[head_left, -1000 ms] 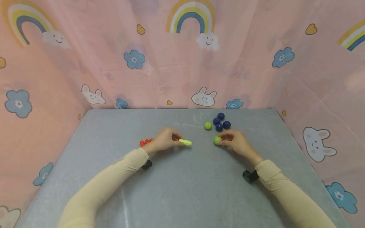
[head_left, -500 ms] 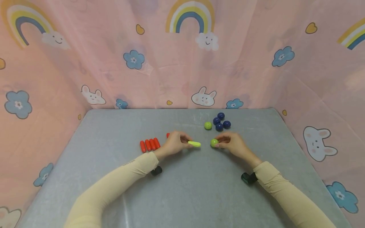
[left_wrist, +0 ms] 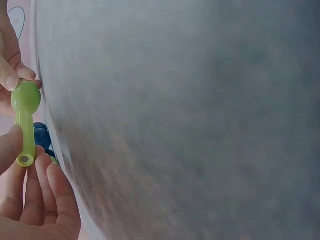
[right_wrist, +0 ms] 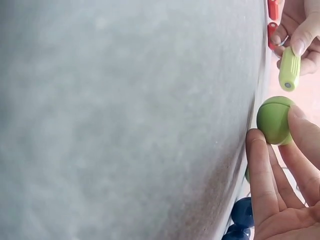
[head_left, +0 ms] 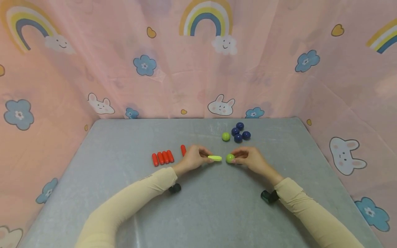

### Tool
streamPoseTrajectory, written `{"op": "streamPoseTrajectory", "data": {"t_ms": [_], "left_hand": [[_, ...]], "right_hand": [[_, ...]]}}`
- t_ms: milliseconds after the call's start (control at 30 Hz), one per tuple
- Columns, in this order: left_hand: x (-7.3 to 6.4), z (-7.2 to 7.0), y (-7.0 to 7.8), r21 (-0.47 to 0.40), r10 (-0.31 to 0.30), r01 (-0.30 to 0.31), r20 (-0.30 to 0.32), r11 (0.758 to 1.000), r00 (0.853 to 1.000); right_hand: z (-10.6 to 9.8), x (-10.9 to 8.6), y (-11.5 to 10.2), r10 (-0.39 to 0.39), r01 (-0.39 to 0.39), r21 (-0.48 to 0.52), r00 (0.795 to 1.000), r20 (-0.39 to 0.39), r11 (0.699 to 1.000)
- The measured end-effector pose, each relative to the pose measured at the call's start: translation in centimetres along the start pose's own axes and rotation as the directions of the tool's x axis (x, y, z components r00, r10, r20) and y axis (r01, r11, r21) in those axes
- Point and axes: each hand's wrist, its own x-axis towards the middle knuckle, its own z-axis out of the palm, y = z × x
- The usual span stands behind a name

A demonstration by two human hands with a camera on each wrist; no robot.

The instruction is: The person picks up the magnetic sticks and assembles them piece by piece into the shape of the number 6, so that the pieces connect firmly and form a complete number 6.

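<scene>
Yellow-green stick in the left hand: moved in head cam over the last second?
Yes. Judged in the head view against the loose green ball beside the blue balls, the yellow-green stick has moved right and slightly down the image.

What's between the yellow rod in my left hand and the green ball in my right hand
Nothing but a narrow gap: the head and right wrist views show the yellow rod and green ball apart.

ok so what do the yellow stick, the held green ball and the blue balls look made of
Yellow stick: ribbed, satin-looking, probably moulded plastic; the grey disc in its end could be metal. Held green ball: smooth, lightly shiny, seamed, likely plastic. Blue balls: glossy highlights; plastic or coated metal.
</scene>
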Motion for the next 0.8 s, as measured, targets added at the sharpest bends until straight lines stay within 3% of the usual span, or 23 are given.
{"op": "streamPoseTrajectory", "data": {"t_ms": [600, 800], "left_hand": [[0.06, 0.73, 0.22, 0.025, -0.009, 0.009, 0.013, 1.0, 1.0], [0.12, 0.91, 0.27, 0.02, -0.01, 0.01, 0.022, 1.0, 1.0]], "right_hand": [[0.29, -0.4, -0.3, -0.01, 0.008, 0.053, 0.999, 0.04, 0.999], [0.31, -0.54, -0.49, -0.055, 0.053, 0.056, 0.998, 0.037, 0.997]]}}
